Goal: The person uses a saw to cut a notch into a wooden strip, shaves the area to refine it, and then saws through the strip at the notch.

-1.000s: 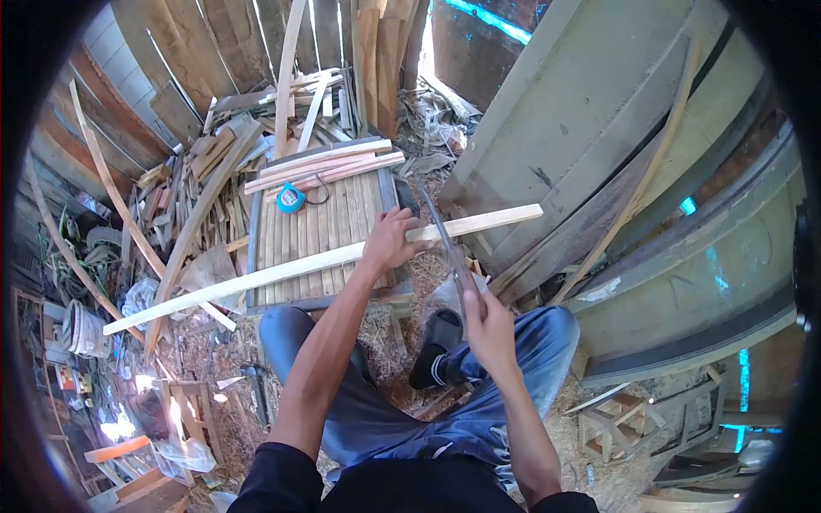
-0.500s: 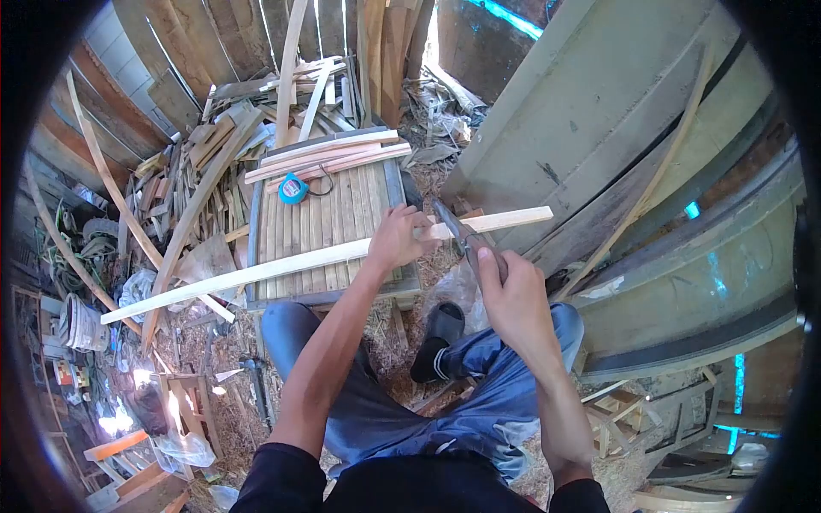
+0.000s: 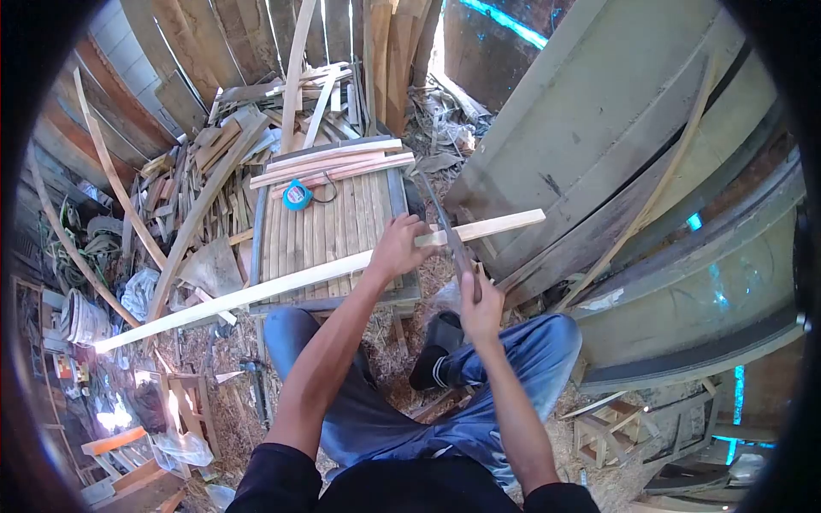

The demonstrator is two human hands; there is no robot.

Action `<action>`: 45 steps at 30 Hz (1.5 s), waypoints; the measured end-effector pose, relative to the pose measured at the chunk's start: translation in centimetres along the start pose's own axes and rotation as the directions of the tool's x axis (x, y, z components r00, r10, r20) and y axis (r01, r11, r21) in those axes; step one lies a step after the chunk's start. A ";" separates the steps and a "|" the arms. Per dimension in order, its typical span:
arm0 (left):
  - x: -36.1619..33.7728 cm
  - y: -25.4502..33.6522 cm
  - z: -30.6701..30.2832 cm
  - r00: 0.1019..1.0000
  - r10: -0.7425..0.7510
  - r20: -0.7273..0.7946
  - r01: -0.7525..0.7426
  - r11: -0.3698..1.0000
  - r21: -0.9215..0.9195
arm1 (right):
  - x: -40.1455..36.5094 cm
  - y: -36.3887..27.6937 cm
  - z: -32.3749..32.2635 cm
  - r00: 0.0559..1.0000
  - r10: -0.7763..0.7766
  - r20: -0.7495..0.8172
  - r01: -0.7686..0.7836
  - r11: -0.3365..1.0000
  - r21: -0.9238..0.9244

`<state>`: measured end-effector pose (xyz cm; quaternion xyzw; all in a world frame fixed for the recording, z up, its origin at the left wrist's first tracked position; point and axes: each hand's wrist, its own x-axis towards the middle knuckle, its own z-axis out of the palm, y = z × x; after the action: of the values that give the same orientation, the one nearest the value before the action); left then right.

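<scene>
A long pale wooden strip (image 3: 282, 280) lies at a slant across the slatted wooden stand (image 3: 342, 201), both ends jutting past it. My left hand (image 3: 398, 246) is closed around the strip near the stand's right edge. Just to the right, a handsaw (image 3: 453, 241) crosses the strip, its narrow blade pointing up and away. My right hand (image 3: 482, 308) grips the saw's handle below the strip. On the stand sits a blue tape measure (image 3: 297, 196), beside several thin wooden strips (image 3: 338, 168) along the far edge.
Scrap wood (image 3: 214, 158) is heaped behind and left of the stand. Large boards (image 3: 590, 145) and a curved panel (image 3: 684, 316) lean on the right. Shavings cover the floor around my sandalled foot (image 3: 436, 350). A small wooden frame (image 3: 611, 432) stands lower right.
My right hand has drawn the saw back toward my body and its blade now points more steeply away from me. The left hand stays on the strip, and the view has shifted slightly.
</scene>
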<state>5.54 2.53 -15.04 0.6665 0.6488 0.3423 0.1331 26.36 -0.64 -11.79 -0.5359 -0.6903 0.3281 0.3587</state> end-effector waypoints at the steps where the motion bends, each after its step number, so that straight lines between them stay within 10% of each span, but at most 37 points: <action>1: 0.0 -0.1 0.0 1.000 0.010 0.011 -0.010 1.000 0.011 | -1.0 1.6 1.0 0.997 -0.037 -0.074 0.045 0.993 0.109; 8: 0.1 0.5 -0.7 0.999 0.018 0.044 -0.019 0.999 0.038 | -3.1 7.4 5.7 0.995 0.101 0.004 -0.097 0.941 0.323; 17: 0.1 0.0 -0.4 0.997 0.065 0.030 -0.067 0.997 0.048 | -3.3 -3.7 -7.0 0.897 0.371 0.241 -0.424 0.877 0.226; 24: 0.0 -0.1 -0.3 0.996 0.083 0.026 -0.084 0.995 0.046 | -3.9 -6.9 -9.2 0.966 0.013 0.257 -0.011 1.000 -0.007; 36: 0.3 0.0 -0.1 0.993 0.109 0.045 -0.113 0.989 0.099 | -3.4 -8.5 -10.9 0.971 0.170 0.170 -0.188 0.978 0.090; 45: 0.2 0.2 -0.4 0.985 0.168 0.034 -0.170 0.980 0.099 | -5.4 -6.9 -11.5 0.985 0.030 0.173 -0.040 0.998 0.054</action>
<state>5.44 2.54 -14.55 0.7294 0.6047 0.3102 0.0778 33.56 -6.57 -0.69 -0.5073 -0.6993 0.3991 0.3073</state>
